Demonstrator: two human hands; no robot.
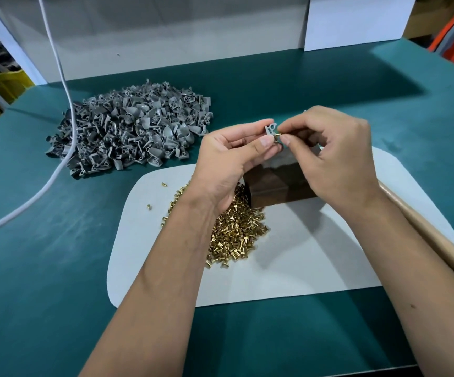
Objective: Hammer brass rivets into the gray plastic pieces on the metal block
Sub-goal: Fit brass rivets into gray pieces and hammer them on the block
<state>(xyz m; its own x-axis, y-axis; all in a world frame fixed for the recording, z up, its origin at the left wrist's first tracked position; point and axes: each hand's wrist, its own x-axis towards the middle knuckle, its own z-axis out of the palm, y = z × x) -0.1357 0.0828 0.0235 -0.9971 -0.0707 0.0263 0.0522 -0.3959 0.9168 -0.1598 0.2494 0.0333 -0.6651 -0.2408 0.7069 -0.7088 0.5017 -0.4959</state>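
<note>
Left hand [234,156] pinches gray piece [270,129]; right hand [329,156] pinches brass rivet [278,135] against it, above metal block [280,186].

Metal block [280,186] top hidden behind hands; wooden handle [438,240] cut off.

A flat white mat with rounded corners [315,268] lies on the green counter [43,268], and a dark metal block [277,186] sits on the mat with a heap of small brass rivets [234,229] just left of and in front of it. A big pile of gray plastic pieces [130,126] lies behind the mat to the left, with a white cable [57,170] running across that pile's left side. A long wooden handle [438,246] lies over the mat's right edge, and both hands meet above the block, the left hand [234,156] beside the right hand [329,156].
</note>
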